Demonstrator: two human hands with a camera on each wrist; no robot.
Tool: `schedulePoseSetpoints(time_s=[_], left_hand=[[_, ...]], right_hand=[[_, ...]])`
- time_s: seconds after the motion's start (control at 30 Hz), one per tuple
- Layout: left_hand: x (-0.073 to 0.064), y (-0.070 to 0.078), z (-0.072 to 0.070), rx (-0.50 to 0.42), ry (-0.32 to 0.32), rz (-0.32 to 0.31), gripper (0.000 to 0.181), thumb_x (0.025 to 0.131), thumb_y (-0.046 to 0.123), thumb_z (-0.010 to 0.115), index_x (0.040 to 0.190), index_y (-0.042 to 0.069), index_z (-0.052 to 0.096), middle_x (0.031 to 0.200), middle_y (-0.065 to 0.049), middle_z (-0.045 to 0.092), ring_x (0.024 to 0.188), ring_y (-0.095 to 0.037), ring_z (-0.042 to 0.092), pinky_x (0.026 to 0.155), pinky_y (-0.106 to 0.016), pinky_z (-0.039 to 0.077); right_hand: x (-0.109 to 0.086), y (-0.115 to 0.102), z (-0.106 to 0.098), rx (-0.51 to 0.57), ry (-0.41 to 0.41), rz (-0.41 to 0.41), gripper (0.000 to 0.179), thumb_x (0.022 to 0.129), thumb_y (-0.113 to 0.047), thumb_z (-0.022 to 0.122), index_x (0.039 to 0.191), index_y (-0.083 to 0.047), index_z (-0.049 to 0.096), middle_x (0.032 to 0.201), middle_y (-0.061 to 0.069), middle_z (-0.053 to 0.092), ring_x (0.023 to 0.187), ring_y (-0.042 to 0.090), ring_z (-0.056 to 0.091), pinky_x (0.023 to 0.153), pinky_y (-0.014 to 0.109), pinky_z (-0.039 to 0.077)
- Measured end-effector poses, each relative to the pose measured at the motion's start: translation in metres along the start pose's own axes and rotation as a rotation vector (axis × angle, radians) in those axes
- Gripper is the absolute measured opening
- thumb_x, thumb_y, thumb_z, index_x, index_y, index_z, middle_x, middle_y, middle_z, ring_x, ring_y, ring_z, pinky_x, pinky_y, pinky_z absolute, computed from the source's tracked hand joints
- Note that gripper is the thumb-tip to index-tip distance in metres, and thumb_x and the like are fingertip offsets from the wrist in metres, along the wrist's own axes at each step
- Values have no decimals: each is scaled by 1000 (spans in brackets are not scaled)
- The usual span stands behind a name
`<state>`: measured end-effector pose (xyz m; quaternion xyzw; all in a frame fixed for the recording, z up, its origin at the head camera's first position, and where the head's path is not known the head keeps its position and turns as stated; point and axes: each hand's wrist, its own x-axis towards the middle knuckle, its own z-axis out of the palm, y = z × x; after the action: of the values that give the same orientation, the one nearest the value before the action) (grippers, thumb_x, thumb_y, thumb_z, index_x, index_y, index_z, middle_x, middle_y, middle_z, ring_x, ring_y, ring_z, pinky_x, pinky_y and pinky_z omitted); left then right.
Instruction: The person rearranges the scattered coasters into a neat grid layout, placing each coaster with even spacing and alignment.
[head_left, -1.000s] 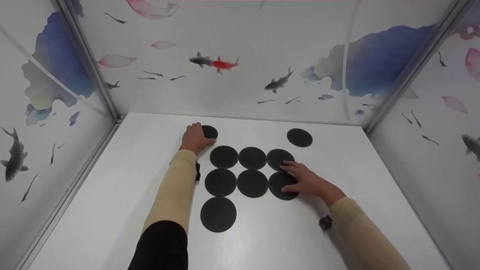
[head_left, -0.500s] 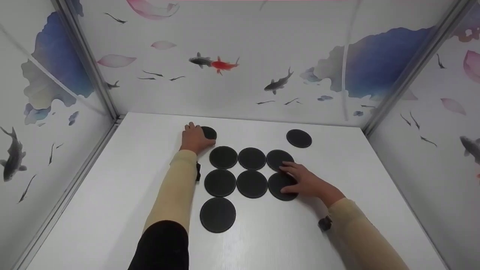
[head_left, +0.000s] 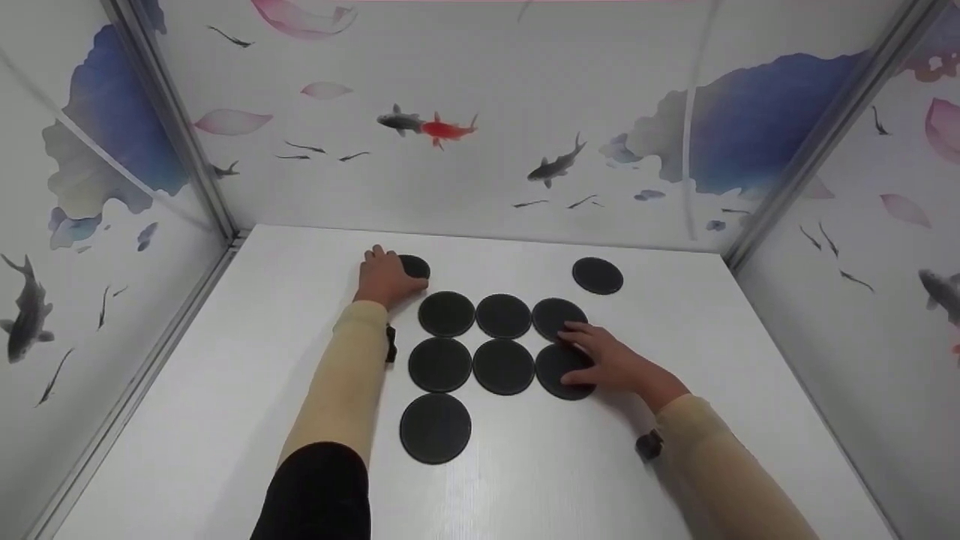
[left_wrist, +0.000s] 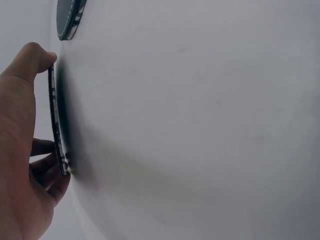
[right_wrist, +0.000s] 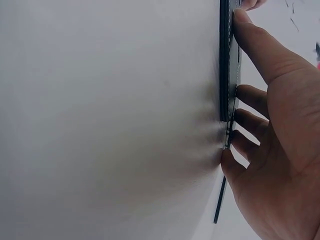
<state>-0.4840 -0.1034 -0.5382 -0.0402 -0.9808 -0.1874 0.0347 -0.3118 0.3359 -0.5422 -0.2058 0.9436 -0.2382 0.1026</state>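
Observation:
My left hand (head_left: 382, 277) is at the far left of the table. It grips a round black coaster (head_left: 417, 268) by its edge. In the left wrist view, thumb and fingers span that coaster (left_wrist: 54, 112) from opposite sides, with a dark shadow on the table beside it. My right hand (head_left: 611, 362) lies over the right end of the coaster rows. Its fingertips rest on the far right coaster (head_left: 551, 315) and its thumb on the near right coaster (head_left: 555, 379). The right wrist view shows those fingers (right_wrist: 252, 122) spread and only lightly bent against the coasters.
Two rows of touching black coasters (head_left: 504, 366) occupy the middle of the white table (head_left: 540, 480). A single coaster (head_left: 436, 428) touches the front of the left column. Another coaster (head_left: 598, 276) lies apart at the back right. Printed panels (head_left: 480, 187) enclose the table.
My left hand has shifted slightly to the left, and the coaster in it has moved along. The right hand stays on the same two coasters.

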Motion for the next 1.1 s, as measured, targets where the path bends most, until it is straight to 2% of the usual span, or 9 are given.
schedulePoseSetpoints(time_s=[0.17, 0.53, 0.93, 1.1], left_hand=[[-2, 0, -5, -23, -1, 25, 99, 76, 62, 70, 134, -14, 49, 134, -30, 40, 124, -42, 40, 107, -54, 37], [-5, 9, -8, 9, -8, 84, 105, 74, 70, 68, 139, -10, 46, 129, -23, 40, 121, -36, 39, 107, -49, 39], [-16, 15, -11, 35, 14, 122, 105, 70, 70, 68, 139, -7, 48, 130, -20, 41, 117, -33, 42, 104, -46, 42], [-25, 21, -15, 39, 17, 161, 106, 70, 69, 69, 140, -7, 48, 130, -20, 42, 116, -32, 42, 104, -45, 41]], right_hand=[[0, -2, -2, -12, -4, -1, 91, 81, -61, 77, 155, -22, 42, 166, 0, 24, 152, 31, 21, 118, 53, 27], [3, -1, -1, -16, -6, -6, 91, 81, -60, 77, 155, -20, 43, 166, 2, 25, 152, 32, 21, 119, 54, 26], [2, 1, 0, -11, 7, -8, 91, 80, -61, 78, 154, -21, 44, 165, 2, 26, 152, 32, 21, 118, 54, 27], [1, -1, -1, -6, 8, -7, 91, 80, -61, 78, 154, -21, 44, 165, 2, 26, 152, 32, 21, 118, 54, 26]])
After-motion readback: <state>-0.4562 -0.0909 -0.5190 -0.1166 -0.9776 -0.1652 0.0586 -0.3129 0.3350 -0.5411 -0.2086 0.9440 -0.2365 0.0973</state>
